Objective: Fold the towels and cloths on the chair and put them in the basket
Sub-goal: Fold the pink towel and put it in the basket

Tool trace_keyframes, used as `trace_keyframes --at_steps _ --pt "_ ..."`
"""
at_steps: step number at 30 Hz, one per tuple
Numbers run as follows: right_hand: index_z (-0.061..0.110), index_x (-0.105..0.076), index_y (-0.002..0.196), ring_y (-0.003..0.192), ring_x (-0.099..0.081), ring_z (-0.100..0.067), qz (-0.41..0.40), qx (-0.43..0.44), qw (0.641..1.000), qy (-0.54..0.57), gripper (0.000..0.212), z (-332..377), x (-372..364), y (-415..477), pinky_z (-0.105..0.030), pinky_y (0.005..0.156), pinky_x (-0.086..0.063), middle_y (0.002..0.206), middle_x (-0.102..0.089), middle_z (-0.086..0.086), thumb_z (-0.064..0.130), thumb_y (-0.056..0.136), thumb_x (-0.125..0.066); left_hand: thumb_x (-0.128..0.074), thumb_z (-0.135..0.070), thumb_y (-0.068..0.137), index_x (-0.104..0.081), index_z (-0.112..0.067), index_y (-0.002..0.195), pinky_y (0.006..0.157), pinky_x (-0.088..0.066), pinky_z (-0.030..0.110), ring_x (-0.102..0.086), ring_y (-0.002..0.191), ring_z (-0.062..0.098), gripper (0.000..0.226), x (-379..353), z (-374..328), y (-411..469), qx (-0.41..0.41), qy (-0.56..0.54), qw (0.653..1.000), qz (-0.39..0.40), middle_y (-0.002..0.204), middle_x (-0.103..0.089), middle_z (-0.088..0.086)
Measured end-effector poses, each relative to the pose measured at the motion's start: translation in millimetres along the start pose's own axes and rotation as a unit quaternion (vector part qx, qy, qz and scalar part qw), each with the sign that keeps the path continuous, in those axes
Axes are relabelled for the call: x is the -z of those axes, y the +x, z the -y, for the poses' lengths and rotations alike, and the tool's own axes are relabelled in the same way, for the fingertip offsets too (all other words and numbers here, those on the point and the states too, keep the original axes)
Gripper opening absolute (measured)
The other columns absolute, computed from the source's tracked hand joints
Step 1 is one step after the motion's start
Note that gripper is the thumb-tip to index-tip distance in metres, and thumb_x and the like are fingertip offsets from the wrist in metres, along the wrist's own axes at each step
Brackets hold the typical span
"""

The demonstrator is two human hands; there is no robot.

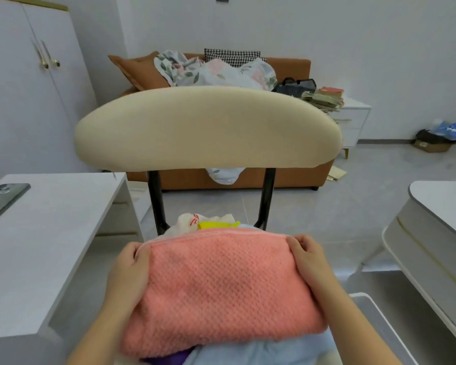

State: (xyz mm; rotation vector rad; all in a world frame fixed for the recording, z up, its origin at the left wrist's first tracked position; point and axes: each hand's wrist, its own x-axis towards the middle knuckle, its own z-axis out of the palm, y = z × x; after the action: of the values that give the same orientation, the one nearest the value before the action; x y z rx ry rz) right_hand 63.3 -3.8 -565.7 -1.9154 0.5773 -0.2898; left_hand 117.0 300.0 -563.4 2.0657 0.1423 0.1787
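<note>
A folded pink towel (221,288) lies on top of the pile on the chair (208,127), towards the seat's front edge. The left hand (132,262) grips the towel's far left corner, fingers curled over its edge. The right hand (306,254) grips the far right corner in the same way. Behind the towel, at the seat's back edge, sit a white cloth (187,219) and a yellow cloth (216,224). A light blue cloth (261,349) lies under the towel. The white basket (363,296) stands just beside the chair's right side.
</note>
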Motion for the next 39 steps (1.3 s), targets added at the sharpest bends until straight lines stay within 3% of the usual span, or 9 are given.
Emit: trace_keyframes --at_steps 6,12,19,25,33,36,39 --pt "0.012 -0.060 0.084 0.073 -0.051 -0.011 0.052 -0.021 0.998 0.023 0.020 7 6 -7 -0.026 0.065 -0.039 0.079 -0.060 0.002 0.029 0.092 -0.054 -0.044 -0.036 0.096 -0.057 -0.009 0.084 0.071 -0.045 0.039 -0.056 0.078 0.022 0.032 0 6 6 0.003 0.029 0.998 0.050 0.081 -0.061 0.007" --pt "0.009 -0.057 0.073 0.062 -0.043 -0.006 -0.003 0.041 0.996 0.080 0.021 17 22 -20 -0.025 0.061 -0.035 0.067 -0.049 0.001 0.023 0.088 -0.063 -0.062 -0.034 0.087 -0.062 -0.012 0.075 0.062 -0.040 0.033 -0.057 0.073 0.024 0.025 17 -3 7 -0.051 0.001 0.996 0.067 0.078 -0.064 0.008" --pt "0.005 -0.064 0.084 0.073 -0.051 -0.009 0.116 0.001 0.993 0.031 0.035 16 31 -20 -0.028 0.072 -0.039 0.073 -0.055 0.003 0.039 0.085 -0.064 -0.062 -0.028 0.088 -0.071 -0.016 0.093 0.075 -0.048 0.032 -0.063 0.090 0.020 0.016 32 -3 5 0.038 -0.075 0.980 0.178 0.093 -0.070 0.002" --pt "0.010 -0.063 0.075 0.068 -0.048 -0.010 0.032 0.008 0.995 0.098 0.022 27 32 -20 -0.026 0.065 -0.038 0.068 -0.054 0.003 0.025 0.091 -0.060 -0.061 -0.028 0.088 -0.068 -0.011 0.089 0.074 -0.046 0.037 -0.059 0.086 0.025 0.018 36 -5 3 0.089 -0.209 0.968 0.103 0.091 -0.066 0.009" --pt "0.014 -0.067 0.088 0.077 -0.056 -0.012 -0.045 0.008 0.984 0.170 0.014 39 33 -28 -0.027 0.068 -0.043 0.081 -0.063 0.002 0.027 0.090 -0.062 -0.058 -0.023 0.091 -0.056 -0.017 0.077 0.063 -0.039 0.031 -0.049 0.073 0.014 0.015 34 -19 -2 0.051 -0.283 0.958 -0.014 0.079 -0.053 0.000" --pt "0.016 -0.064 0.100 0.082 -0.056 -0.014 -0.060 0.002 0.981 0.182 0.015 38 32 -26 -0.028 0.067 -0.044 0.088 -0.063 0.002 0.026 0.089 -0.064 -0.061 -0.017 0.089 -0.052 -0.020 0.093 0.066 -0.042 0.028 -0.052 0.078 0.011 0.010 31 -24 -3 0.044 -0.304 0.951 -0.036 0.087 -0.056 -0.003" --pt "0.019 -0.060 0.114 0.089 -0.059 -0.015 -0.015 -0.093 0.977 0.189 0.033 33 33 -24 -0.029 0.067 -0.047 0.101 -0.063 -0.001 0.032 0.086 -0.067 -0.065 -0.024 0.086 -0.051 -0.016 0.113 0.072 -0.047 0.029 -0.058 0.087 0.014 0.031 31 -15 1 0.085 -0.296 0.951 -0.002 0.098 -0.059 -0.001"
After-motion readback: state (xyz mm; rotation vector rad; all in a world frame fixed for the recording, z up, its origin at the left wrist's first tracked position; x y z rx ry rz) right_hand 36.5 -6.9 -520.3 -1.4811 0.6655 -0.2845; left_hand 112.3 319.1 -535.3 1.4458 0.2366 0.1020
